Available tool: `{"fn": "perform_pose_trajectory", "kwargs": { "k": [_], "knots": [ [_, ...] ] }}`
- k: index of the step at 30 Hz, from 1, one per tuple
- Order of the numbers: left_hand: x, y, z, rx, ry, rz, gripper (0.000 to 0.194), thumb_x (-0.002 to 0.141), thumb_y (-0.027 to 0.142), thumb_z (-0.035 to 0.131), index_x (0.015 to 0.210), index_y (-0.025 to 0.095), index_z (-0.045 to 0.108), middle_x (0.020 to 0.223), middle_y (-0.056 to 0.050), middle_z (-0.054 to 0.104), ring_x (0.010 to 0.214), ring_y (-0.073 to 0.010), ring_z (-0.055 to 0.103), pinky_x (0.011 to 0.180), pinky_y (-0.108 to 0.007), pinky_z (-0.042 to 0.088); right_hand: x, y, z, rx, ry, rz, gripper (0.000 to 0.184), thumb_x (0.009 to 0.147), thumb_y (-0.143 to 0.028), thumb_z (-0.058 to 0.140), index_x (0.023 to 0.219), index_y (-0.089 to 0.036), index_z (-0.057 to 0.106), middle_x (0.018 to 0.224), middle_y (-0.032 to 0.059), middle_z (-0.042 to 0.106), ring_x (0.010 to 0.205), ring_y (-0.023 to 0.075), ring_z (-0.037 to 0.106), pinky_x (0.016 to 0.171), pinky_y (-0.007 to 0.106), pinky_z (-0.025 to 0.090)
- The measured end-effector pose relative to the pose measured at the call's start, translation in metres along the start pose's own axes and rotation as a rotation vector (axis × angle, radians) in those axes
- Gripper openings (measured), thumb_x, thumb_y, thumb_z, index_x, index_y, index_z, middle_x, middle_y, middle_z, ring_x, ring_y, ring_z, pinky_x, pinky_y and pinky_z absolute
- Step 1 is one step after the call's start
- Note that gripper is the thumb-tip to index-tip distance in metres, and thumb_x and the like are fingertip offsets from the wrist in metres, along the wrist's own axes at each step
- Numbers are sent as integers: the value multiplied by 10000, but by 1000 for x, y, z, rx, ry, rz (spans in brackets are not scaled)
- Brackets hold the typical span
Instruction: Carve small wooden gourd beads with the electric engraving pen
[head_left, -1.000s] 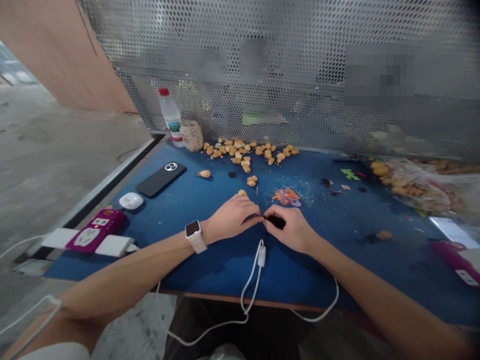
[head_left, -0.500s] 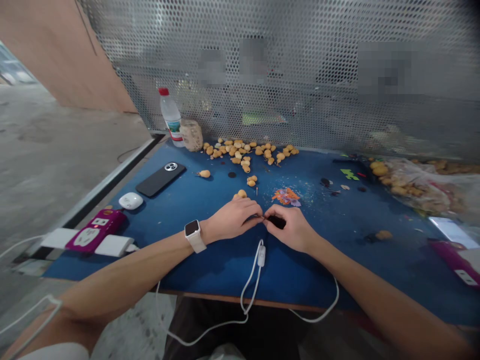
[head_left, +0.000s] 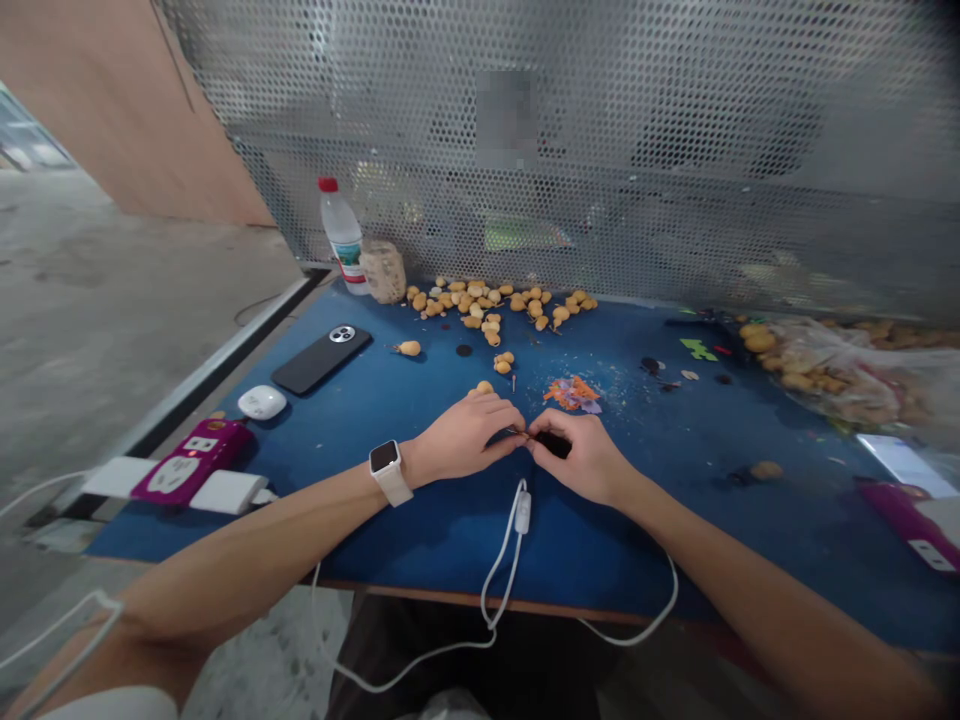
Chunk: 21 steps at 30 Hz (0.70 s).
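Observation:
My left hand [head_left: 474, 436] and my right hand [head_left: 581, 455] meet fingertip to fingertip over the middle of the blue table [head_left: 420, 540]. Both are closed in a pinch. Between the fingertips shows a thin, dark, thread-like piece, too small to name. Just beyond the left knuckles lies a small tan gourd [head_left: 484, 387], partly hidden by that hand. A pile of orange and purple scraps [head_left: 574, 393] sits past my right hand. Farther back is a pair of small gourds [head_left: 503, 362], and many more gourds [head_left: 474, 292] are heaped along the mesh panel.
A phone [head_left: 322, 360], a white earbud case [head_left: 262, 402] and a purple power strip [head_left: 196, 460] lie at left. Behind them stand a bottle [head_left: 343, 240] and a jar [head_left: 384, 272]. A plastic bag of gourds [head_left: 847, 370] is at right. A white cable [head_left: 523, 512] runs over the front edge.
My hands stay in nearly the same place, still pinching, with only slight movement at the fingertips. The things on the table have not moved.

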<state>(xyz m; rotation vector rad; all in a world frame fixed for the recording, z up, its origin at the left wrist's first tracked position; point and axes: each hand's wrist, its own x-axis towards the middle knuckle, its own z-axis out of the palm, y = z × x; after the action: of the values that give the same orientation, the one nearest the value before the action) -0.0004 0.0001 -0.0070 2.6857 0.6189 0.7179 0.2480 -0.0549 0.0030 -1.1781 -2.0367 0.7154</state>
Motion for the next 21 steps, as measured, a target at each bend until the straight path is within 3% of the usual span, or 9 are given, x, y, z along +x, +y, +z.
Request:
{"fn": "perform_pose_trajectory", "kwargs": {
  "k": [4,11,16,21],
  "knots": [
    [1,-1,1,31,-21,-5,371,1265,404,528,1045,194,741,960,-57,789,935,-228,718,920,-374,510,-1,0,1,9,1,-12,120,1007,-325,696,922,-244,720,752,1,770,630,163,654,656,318,525],
    [2,0,1,-14,-9,1,245,1242,348,590,1121,195,739,1060,-66,809,1019,-229,732,983,-366,526,0,7,1,29,15,-21,103,994,-312,702,936,-233,734,763,4,776,638,157,660,644,305,505],
    [0,0,0,-2,-16,-7,315,1244,408,595,1081,190,754,997,-63,801,966,-227,726,943,-366,518,-1,6,3,23,9,-30,97,1012,-296,701,940,-236,726,748,0,760,619,157,640,629,307,491],
    [0,-2,0,-19,1,42,273,1252,338,573,1114,183,750,1057,-70,814,1005,-223,732,956,-358,520,-1,8,3,33,3,-25,85,1003,-291,714,941,-233,725,749,1,761,622,160,645,628,309,493]
  ]
}}
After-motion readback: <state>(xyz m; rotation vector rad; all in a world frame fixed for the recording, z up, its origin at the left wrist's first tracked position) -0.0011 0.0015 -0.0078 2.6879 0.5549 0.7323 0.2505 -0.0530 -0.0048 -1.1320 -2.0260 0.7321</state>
